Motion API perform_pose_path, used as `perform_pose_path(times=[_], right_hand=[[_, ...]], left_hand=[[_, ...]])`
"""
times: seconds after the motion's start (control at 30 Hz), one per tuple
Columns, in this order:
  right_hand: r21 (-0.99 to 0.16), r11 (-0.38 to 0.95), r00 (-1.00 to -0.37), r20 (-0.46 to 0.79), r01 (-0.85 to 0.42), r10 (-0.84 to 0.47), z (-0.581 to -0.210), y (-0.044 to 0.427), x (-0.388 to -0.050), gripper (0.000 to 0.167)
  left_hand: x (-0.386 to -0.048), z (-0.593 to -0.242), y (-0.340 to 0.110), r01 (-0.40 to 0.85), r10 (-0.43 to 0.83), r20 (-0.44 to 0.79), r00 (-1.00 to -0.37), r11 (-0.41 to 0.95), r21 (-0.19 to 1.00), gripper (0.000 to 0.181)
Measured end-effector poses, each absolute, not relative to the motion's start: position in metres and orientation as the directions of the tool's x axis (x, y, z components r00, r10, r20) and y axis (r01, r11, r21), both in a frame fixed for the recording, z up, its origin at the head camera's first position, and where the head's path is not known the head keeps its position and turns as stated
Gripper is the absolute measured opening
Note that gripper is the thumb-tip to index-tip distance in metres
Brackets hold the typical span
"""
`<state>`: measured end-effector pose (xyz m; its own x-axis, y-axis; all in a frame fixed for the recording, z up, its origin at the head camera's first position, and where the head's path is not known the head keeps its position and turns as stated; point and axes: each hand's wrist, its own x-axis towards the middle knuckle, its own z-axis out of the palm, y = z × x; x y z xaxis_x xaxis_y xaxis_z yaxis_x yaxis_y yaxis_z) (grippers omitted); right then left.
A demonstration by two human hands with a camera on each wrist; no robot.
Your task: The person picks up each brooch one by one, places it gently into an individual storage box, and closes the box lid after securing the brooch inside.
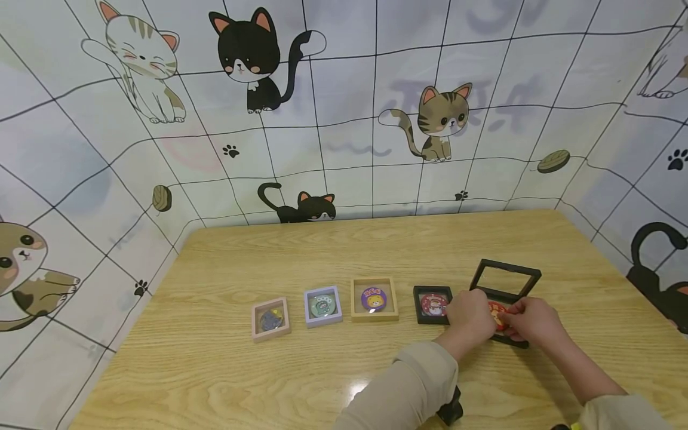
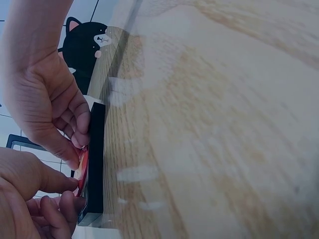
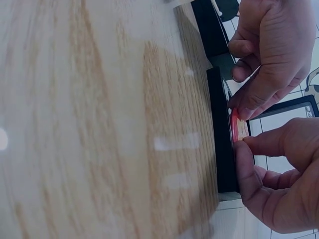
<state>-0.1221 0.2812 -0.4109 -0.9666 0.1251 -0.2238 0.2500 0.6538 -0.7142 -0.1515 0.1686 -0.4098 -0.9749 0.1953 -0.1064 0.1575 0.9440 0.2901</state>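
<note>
A red round badge with yellow markings [image 1: 497,315] is pinched by both hands, tilted at its edges over the base of an open black display box [image 1: 510,341]. My left hand [image 1: 471,313] holds the badge's left side with thumb and fingers. From the right, my right hand [image 1: 536,322] pinches the other side between thumb and forefinger. The box's clear-windowed lid [image 1: 529,285] stands raised behind the hands. In the right wrist view the red badge [image 3: 235,125] shows edge-on above the black box [image 3: 224,164]. The hands hide part of the box's inside.
Left of the hands stand a closed black box with a red badge [image 1: 433,304], a wood-coloured box with a purple badge [image 1: 374,318], a lavender box with a green badge [image 1: 323,322] and a pink box [image 1: 271,334]. A cat-print wall covering [image 1: 344,137] surrounds the wooden table [image 1: 242,382].
</note>
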Motion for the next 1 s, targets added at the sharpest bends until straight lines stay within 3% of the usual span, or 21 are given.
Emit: perform_pose_path(times=[0.57,0.77,0.9,1.0], right_hand=[[-0.722,0.642,-0.965,-0.223,0.258,0.137,-0.413,0.282,-0.126,0.022],[-0.725,0.636,-0.963,-0.237,0.265,0.131,-0.412,0.282,-0.126,0.022],[-0.713,0.647,-0.96,-0.247,0.27,0.129,-0.406,0.285,-0.124,0.026],[-0.671,0.687,-0.956,-0.265,0.278,0.128,-0.401,0.289,-0.12,0.034]], left_hand=[[-0.153,-0.41,0.169,0.214,0.235,-0.092,-0.968,0.957,0.194,0.024],[-0.156,-0.411,0.172,0.261,0.273,-0.104,-0.956,0.958,0.12,0.016],[-0.157,-0.41,0.171,0.277,0.286,-0.06,-0.956,0.953,0.12,0.011],[-0.159,-0.404,0.167,0.267,0.27,0.003,-0.963,0.951,0.159,0.017]])
